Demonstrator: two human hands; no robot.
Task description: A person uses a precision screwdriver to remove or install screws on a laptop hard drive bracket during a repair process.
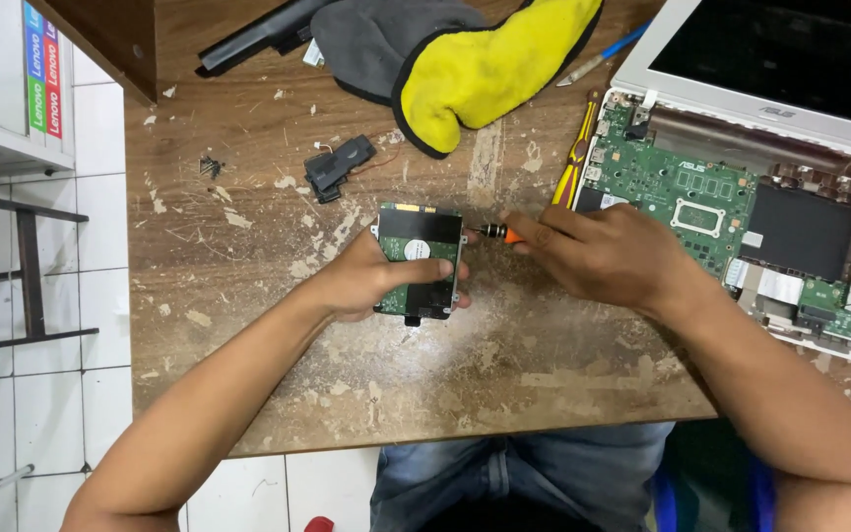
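Head view: the left hand [366, 281] grips a hard drive [419, 261] lying flat on the worn wooden table [248, 246], left of the opened laptop [741, 197]. The right hand [603, 251], closed around a small screwdriver [496, 233], puts its tip at the drive's right edge.
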